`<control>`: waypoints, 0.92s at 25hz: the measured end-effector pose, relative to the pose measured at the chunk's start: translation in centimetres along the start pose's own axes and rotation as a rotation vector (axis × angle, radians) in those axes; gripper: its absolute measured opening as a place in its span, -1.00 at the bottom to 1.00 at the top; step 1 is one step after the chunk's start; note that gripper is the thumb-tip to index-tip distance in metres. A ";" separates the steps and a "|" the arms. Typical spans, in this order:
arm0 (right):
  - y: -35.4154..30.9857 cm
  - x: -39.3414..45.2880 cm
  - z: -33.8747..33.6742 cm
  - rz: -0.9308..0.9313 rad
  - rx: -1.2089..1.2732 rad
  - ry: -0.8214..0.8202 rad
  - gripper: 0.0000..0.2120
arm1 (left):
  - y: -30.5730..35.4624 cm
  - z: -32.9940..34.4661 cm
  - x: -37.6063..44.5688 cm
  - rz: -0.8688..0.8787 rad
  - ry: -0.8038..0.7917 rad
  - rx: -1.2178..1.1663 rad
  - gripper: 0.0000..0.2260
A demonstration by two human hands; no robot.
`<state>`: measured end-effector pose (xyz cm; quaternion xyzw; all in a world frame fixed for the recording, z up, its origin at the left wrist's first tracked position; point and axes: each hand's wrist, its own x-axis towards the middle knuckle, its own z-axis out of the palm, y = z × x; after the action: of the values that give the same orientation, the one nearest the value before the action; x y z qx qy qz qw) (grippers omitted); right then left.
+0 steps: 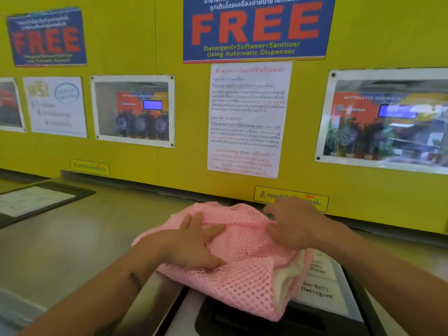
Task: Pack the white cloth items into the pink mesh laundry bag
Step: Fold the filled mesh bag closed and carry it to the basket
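Yellow wall [169, 161]; grey machine top [97, 226] under pink mesh bag [247, 270].

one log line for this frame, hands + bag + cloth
left hand flat on pink mesh bag | right hand on bag top | white cloth inside, showing at opening

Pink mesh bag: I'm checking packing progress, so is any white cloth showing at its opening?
Yes, white cloth shows at the right-hand opening of the pink mesh bag, on which the left hand and right hand rest.
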<state>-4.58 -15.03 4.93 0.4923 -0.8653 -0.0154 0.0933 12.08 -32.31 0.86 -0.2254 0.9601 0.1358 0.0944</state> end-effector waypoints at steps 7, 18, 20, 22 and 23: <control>-1.0 2.0 3.6 -0.041 0.242 -0.181 -0.59 | -5.8 -1.6 -1.4 0.166 0.060 -0.330 -0.22; -4.7 3.4 3.4 -0.298 0.303 -0.077 -0.51 | 0.9 1.8 -3.4 -0.108 0.494 -0.109 -0.47; -3.1 3.6 3.8 -0.131 0.207 -0.164 -0.49 | 1.8 3.2 -3.6 -0.142 0.186 0.045 -0.19; -1.7 3.3 3.1 0.010 0.151 -0.229 -0.52 | 1.3 3.3 -4.2 -0.077 0.108 0.090 -0.17; -1.2 3.3 2.8 0.066 0.172 -0.235 -0.56 | 0.8 2.7 -4.7 -0.039 0.094 0.103 -0.20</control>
<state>-5.74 -18.61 2.49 0.4647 -0.8840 0.0044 -0.0509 16.16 -28.92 -0.36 -0.2451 0.9646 0.0734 0.0633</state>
